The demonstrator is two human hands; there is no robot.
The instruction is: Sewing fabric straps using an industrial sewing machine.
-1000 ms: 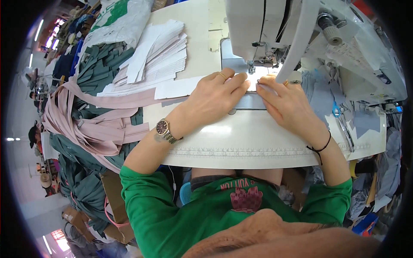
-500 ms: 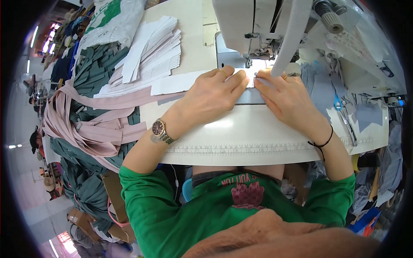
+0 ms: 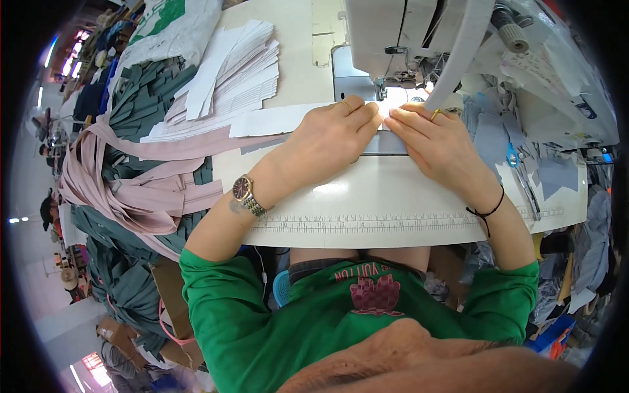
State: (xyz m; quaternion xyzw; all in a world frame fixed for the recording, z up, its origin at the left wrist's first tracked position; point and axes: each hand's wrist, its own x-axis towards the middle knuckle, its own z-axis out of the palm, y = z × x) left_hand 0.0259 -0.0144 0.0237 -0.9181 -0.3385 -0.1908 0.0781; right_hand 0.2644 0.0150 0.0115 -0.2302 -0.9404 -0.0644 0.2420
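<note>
A white strip [image 3: 275, 120], of paper or stiff fabric, lies across the sewing table toward the lit sewing machine [image 3: 386, 39]. A pink fabric strip [image 3: 196, 147] runs in from the left and passes under it. My left hand [image 3: 337, 131], a watch on its wrist, pinches the white strip just in front of the presser foot [image 3: 380, 90]. Close beside it, my right hand [image 3: 432, 137] has its fingers bent and pressed together on the strip's right end. The fingertips of both hands nearly meet, and they hide part of the strip there.
Fanned white strips [image 3: 236, 72] lie at the upper left, near dark green fabric strips [image 3: 147, 98] and a plastic bag [image 3: 177, 29]. Blue-handled scissors [image 3: 514, 157] and grey fabric pieces [image 3: 558, 177] are at the right. A printed ruler [image 3: 367, 224] follows the table's front edge.
The right hand's fingers have shifted and flattened on the strip, its ring now showing. The left hand keeps its hold, its fingertips slightly nearer the right hand. The whole view has shifted slightly.
</note>
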